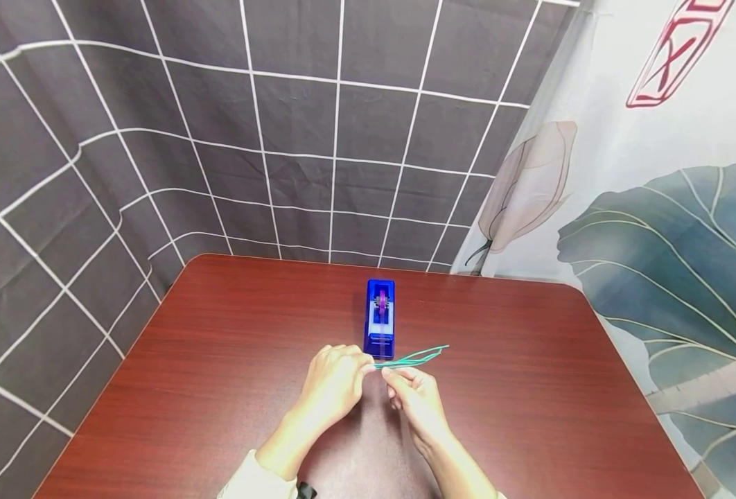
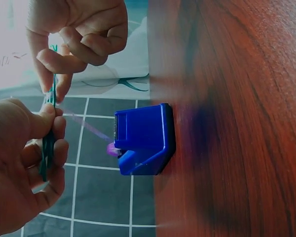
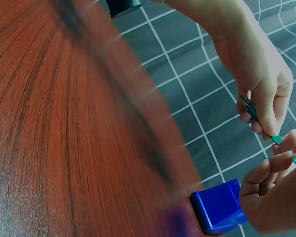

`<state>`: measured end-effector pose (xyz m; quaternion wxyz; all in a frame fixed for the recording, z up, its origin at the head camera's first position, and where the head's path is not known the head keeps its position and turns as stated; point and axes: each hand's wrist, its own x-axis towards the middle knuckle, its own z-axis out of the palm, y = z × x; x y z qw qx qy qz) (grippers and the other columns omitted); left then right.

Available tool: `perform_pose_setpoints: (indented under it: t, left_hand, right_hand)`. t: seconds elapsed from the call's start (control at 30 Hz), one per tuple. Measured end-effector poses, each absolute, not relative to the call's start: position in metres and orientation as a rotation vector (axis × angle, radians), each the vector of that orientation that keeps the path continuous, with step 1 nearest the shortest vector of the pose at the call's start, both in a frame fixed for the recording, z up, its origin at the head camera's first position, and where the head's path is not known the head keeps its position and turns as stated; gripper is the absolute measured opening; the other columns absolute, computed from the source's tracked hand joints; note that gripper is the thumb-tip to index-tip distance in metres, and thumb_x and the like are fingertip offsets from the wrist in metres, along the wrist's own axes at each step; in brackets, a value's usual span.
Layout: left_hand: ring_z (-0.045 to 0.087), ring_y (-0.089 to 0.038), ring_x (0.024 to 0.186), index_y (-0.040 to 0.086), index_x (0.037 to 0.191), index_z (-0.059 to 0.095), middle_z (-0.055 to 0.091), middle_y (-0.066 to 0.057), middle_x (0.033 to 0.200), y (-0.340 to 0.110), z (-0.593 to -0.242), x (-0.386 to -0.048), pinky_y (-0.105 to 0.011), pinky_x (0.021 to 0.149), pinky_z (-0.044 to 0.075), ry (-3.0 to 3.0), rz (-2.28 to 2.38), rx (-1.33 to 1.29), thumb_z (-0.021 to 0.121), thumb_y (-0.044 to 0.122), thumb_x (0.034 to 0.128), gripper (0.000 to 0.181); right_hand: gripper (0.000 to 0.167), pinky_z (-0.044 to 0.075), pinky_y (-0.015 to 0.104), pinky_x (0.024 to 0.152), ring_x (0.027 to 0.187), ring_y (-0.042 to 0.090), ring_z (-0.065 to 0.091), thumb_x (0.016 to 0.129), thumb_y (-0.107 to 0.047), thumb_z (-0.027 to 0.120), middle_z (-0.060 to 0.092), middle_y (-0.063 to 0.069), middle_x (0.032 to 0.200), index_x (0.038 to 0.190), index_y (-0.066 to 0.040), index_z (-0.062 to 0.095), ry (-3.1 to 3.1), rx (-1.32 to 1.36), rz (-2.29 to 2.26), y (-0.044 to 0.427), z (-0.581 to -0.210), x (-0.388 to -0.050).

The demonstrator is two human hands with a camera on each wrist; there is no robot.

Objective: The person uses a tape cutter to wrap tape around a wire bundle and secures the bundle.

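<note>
A bundle of thin green strands, perhaps wires or ties [image 1: 427,357], lies crosswise between both hands just in front of a blue tape dispenser [image 1: 380,345]. My left hand [image 1: 335,380] grips the bundle between thumb and fingers; its other end hangs inside the palm in the left wrist view. Close beside it, my right hand [image 1: 419,402] pinches at the bundle with thumb and index finger. From the purple roll [image 2: 112,149] a strip of clear, purplish tape [image 2: 89,127] stretches up to the fingertips. Where the tape meets the strands is hidden by the fingers.
The dispenser stands upright on a reddish-brown wooden table [image 1: 249,333]. Behind it hangs a dark grey curtain [image 1: 299,118] with white grid lines. To the right is a white curtain [image 1: 530,194] with leaf patterns. A black object [image 1: 306,491] sits by the left wrist.
</note>
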<state>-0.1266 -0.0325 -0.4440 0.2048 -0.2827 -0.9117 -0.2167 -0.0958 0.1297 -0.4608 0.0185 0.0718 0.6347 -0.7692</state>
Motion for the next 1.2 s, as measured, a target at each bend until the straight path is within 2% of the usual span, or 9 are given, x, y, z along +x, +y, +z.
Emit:
perform_pose_setpoints:
  t: [0.1, 0.27, 0.5, 0.6, 0.7, 0.9, 1.0, 1.1, 1.2]
  left_hand:
    - [0.065, -0.016, 0.073, 0.019, 0.08, 0.074, 0.066, 0.007, 0.075, -0.032, -0.444, -0.127, -0.033, 0.066, 0.046, -2.54, -0.61, -0.79, 0.076, 0.021, 0.0877, 0.008]
    - [0.065, -0.016, 0.073, 0.019, 0.08, 0.074, 0.066, 0.007, 0.075, -0.032, -0.445, -0.126, -0.033, 0.066, 0.046, -2.538, -0.617, -0.793, 0.076, 0.02, 0.0874, 0.008]
    - [0.063, -0.016, 0.071, 0.018, 0.078, 0.072, 0.065, 0.007, 0.072, -0.034, -0.446, -0.127, -0.032, 0.064, 0.045, -2.511, -0.599, -0.818, 0.077, 0.019, 0.0859, 0.009]
    - [0.063, -0.016, 0.071, 0.018, 0.078, 0.072, 0.066, 0.007, 0.073, -0.035, -0.446, -0.127, -0.033, 0.064, 0.044, -2.504, -0.586, -0.819, 0.078, 0.019, 0.0856, 0.009]
    - [0.063, -0.016, 0.071, 0.018, 0.079, 0.073, 0.066, 0.007, 0.074, -0.035, -0.446, -0.127, -0.033, 0.064, 0.044, -2.5, -0.577, -0.815, 0.078, 0.018, 0.0856, 0.008]
    - [0.061, -0.016, 0.069, 0.017, 0.08, 0.073, 0.064, 0.006, 0.073, -0.036, -0.448, -0.128, -0.032, 0.063, 0.043, -2.475, -0.556, -0.824, 0.079, 0.017, 0.0845, 0.007]
    - [0.06, -0.016, 0.068, 0.016, 0.081, 0.074, 0.064, 0.006, 0.072, -0.036, -0.448, -0.128, -0.032, 0.062, 0.042, -2.456, -0.551, -0.834, 0.079, 0.017, 0.0844, 0.007]
    - [0.059, -0.016, 0.068, 0.015, 0.081, 0.074, 0.064, 0.006, 0.073, -0.036, -0.449, -0.129, -0.031, 0.063, 0.042, -2.439, -0.545, -0.836, 0.08, 0.016, 0.0841, 0.007]
    - [0.059, -0.016, 0.068, 0.015, 0.081, 0.074, 0.064, 0.005, 0.073, -0.036, -0.449, -0.128, -0.031, 0.063, 0.042, -2.426, -0.542, -0.834, 0.08, 0.015, 0.0834, 0.007]
  right_hand:
    - [0.006, 0.037, 0.019, 0.051, 0.051, 0.004, 0.043, 0.093, -0.006, 0.069, 0.051, -0.004, 0.058, 0.09, 0.0, 0.07, 1.968, 0.232, -2.394, 0.129, -0.463, -0.096]
    - [0.013, 0.036, 0.019, 0.051, 0.052, 0.004, 0.042, 0.093, -0.003, 0.068, 0.052, -0.006, 0.061, 0.1, 0.009, 0.068, 2.006, 0.231, -2.379, 0.127, -0.465, -0.097]
    - [0.012, 0.036, 0.02, 0.051, 0.051, 0.005, 0.043, 0.092, -0.005, 0.07, 0.053, -0.003, 0.057, 0.09, 0.006, 0.07, 2.055, 0.219, -2.279, 0.129, -0.464, -0.096]
    - [0.02, 0.036, 0.019, 0.051, 0.051, 0.005, 0.044, 0.094, -0.008, 0.068, 0.055, -0.003, 0.059, 0.091, 0.012, 0.068, 2.1, 0.116, -2.152, 0.134, -0.462, -0.096]
    - [0.025, 0.039, 0.019, 0.053, 0.054, 0.006, 0.049, 0.097, -0.009, 0.065, 0.059, 0.0, 0.062, 0.096, 0.016, 0.066, 2.176, -0.108, -2.038, 0.142, -0.458, -0.096]
    - [0.009, 0.052, 0.025, 0.056, 0.062, 0.004, 0.06, 0.094, -0.002, 0.067, 0.066, 0.014, 0.071, 0.092, 0.006, 0.07, 2.393, -0.524, -1.977, 0.155, -0.445, -0.099]
    - [0.003, 0.055, 0.026, 0.059, 0.067, 0.005, 0.064, 0.091, 0.001, 0.07, 0.07, 0.01, 0.076, 0.092, 0.0, 0.072, 2.614, -0.725, -1.944, 0.159, -0.435, -0.104]
    - [0.011, 0.055, 0.023, 0.06, 0.071, 0.005, 0.065, 0.087, 0.002, 0.074, 0.071, 0.0, 0.08, 0.091, -0.008, 0.074, 2.895, -0.918, -1.804, 0.164, -0.425, -0.111]
    - [0.016, 0.055, 0.02, 0.063, 0.074, 0.008, 0.067, 0.084, 0.004, 0.076, 0.07, -0.004, 0.085, 0.091, -0.01, 0.073, 3.061, -1.099, -1.609, 0.168, -0.42, -0.12]
